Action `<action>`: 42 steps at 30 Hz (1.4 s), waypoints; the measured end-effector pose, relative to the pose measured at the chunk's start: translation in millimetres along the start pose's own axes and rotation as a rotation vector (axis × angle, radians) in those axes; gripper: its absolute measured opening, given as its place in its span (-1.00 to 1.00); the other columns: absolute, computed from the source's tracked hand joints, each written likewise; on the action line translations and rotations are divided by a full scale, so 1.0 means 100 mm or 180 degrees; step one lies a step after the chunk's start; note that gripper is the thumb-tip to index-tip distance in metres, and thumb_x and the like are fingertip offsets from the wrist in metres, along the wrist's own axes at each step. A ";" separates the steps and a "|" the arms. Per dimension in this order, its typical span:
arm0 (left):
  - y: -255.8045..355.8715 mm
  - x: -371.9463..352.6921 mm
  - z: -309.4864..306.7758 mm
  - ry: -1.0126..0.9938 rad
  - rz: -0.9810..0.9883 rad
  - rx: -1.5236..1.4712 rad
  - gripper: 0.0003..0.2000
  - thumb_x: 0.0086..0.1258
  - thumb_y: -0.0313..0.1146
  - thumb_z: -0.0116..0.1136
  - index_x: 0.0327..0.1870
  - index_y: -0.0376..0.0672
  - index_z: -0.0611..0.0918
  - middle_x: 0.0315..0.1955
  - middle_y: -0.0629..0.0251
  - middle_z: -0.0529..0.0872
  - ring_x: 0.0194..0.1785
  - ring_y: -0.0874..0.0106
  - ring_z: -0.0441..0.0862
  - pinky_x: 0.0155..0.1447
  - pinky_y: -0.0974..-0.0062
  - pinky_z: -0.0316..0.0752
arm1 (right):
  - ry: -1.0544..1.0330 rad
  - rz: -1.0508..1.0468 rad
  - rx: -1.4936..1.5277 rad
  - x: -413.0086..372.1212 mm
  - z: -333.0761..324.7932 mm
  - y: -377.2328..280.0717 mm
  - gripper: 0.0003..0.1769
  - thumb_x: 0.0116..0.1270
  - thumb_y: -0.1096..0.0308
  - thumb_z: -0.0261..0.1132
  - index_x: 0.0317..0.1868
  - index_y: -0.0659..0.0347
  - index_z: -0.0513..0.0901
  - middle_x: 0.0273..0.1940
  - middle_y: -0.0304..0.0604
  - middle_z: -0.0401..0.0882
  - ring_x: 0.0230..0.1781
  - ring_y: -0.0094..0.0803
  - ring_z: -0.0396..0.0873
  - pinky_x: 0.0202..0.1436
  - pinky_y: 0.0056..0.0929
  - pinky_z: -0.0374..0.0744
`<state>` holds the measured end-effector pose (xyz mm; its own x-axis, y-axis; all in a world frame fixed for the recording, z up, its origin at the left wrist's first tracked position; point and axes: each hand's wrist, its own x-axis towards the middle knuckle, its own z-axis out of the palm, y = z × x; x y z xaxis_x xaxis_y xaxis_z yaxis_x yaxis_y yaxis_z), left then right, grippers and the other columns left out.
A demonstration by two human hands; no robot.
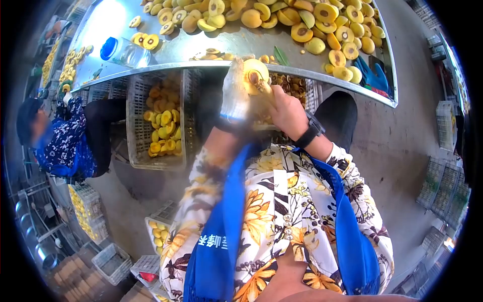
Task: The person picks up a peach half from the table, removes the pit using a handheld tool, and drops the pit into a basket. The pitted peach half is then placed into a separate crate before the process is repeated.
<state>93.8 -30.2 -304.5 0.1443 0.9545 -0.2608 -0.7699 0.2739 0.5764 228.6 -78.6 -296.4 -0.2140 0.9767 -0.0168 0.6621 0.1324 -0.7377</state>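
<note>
Many peach halves [163,123] in crate [134,108]

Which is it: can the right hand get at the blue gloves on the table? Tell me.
Probably yes: the blue gloves lie by the table edge on that side, nothing between. But the right hand is busy at the peach half in the gloved left hand.

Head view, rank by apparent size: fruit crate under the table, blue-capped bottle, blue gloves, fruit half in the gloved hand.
1. fruit crate
2. blue-capped bottle and blue gloves, too alike to split
3. fruit half in the left hand, smallest though nearest
</note>
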 end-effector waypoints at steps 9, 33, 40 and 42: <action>0.10 0.09 -0.23 -0.0480 0.0317 0.2064 -0.38 0.37 0.17 -0.13 -0.02 -0.36 0.48 -0.31 0.06 0.63 -0.37 0.25 0.63 -0.31 0.44 0.58 | -0.0464 0.0112 -0.0234 -0.15 0.04 0.07 -0.70 0.13 0.43 0.21 -0.21 0.36 0.28 -0.55 0.24 0.48 -0.45 0.19 0.50 -0.42 0.00 0.45; 0.12 -0.04 0.04 -0.0288 -0.0364 0.1674 -0.46 0.44 0.09 -0.18 0.04 -0.28 0.51 -0.17 0.23 0.61 -0.19 0.48 0.58 -0.14 0.58 0.53 | -0.1251 0.1113 0.2149 -0.07 -0.16 -0.10 -0.83 0.26 0.38 0.14 -0.20 0.26 0.39 -0.62 -0.25 0.39 -0.78 -0.57 0.34 -0.76 -0.58 0.32; -0.15 -0.10 0.11 0.0734 0.0070 0.1157 -0.75 0.40 -0.22 0.07 -0.22 -0.25 0.62 -0.43 0.38 0.61 -0.40 0.61 0.51 -0.33 0.68 0.43 | -0.1383 0.1411 0.2213 -0.14 0.01 -0.09 -0.85 0.26 0.39 0.11 -0.25 0.27 0.35 -0.63 -0.28 0.35 -0.81 -0.60 0.27 -0.79 -0.60 0.30; -0.19 -0.10 0.12 0.0741 0.0209 0.1286 -0.75 0.40 -0.22 0.06 -0.23 -0.26 0.62 -0.46 0.39 0.61 -0.44 0.61 0.51 -0.35 0.68 0.43 | -0.1506 0.1448 0.2299 -0.12 -0.01 -0.08 -0.86 0.26 0.40 0.10 -0.25 0.27 0.36 -0.63 -0.28 0.35 -0.81 -0.61 0.26 -0.80 -0.60 0.28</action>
<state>114.5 -43.8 -303.4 -0.0753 0.9323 -0.3538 -0.4624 0.2817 0.8407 226.8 -91.5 -290.0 -0.4174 0.7193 -0.5552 0.1869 -0.5300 -0.8272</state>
